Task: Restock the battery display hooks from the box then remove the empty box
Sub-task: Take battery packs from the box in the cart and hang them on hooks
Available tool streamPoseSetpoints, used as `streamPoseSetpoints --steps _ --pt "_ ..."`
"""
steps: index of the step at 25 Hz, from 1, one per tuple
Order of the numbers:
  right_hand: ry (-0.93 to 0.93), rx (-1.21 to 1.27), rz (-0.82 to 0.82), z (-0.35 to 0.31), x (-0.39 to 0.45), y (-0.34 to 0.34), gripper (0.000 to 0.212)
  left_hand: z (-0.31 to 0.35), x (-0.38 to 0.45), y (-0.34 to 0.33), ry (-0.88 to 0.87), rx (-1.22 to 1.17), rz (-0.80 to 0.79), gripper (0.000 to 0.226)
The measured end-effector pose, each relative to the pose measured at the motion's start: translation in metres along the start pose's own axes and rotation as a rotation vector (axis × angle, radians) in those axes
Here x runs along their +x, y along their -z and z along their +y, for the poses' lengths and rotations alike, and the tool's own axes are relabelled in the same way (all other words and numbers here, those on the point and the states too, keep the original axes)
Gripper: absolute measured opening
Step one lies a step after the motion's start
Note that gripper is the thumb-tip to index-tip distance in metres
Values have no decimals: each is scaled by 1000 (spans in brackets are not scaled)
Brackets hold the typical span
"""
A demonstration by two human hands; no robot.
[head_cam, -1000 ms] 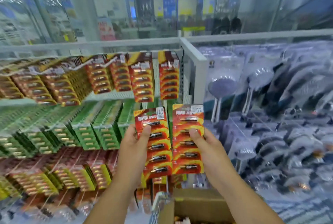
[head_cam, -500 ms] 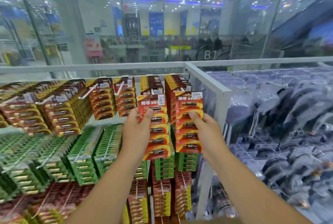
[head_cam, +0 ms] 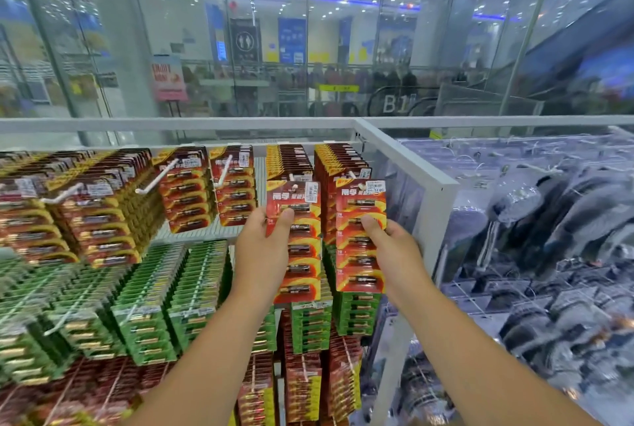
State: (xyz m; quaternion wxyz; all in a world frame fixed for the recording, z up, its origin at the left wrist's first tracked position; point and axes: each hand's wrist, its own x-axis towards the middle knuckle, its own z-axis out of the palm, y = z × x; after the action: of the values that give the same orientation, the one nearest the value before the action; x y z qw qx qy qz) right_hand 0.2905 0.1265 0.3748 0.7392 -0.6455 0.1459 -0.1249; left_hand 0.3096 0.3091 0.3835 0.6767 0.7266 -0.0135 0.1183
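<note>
The left hand [head_cam: 262, 247] is pinching a red battery card [head_cam: 295, 240] printed 南孚; the right hand [head_cam: 391, 249] is gripping a matching card [head_cam: 360, 237] whose price sticker is reading 12.00. Both cards are hanging upright just before the full top-row hooks [head_cam: 353, 174], above the green packs [head_cam: 308, 322]. "B1" [head_cam: 394, 104] is showing beyond the glass.
</note>
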Motion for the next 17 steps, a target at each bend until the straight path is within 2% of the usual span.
streamPoseSetpoints --steps 2,6,9,14,17 --pt "24 -22 -3 1 6 -2 21 -2 8 -4 2 5 3 50" --pt "2 -43 48 2 28 -13 23 -11 35 -14 13 32 66 33" --pt "-4 -53 118 2 45 -18 28 -15 46 -17 -8 92 97 29" --pt "3 -91 165 0 59 -25 29 -23 52 -13 -150 348 128 44" --pt "20 -118 187 3 58 -27 34 -28 53 -5 -122 384 112 37"
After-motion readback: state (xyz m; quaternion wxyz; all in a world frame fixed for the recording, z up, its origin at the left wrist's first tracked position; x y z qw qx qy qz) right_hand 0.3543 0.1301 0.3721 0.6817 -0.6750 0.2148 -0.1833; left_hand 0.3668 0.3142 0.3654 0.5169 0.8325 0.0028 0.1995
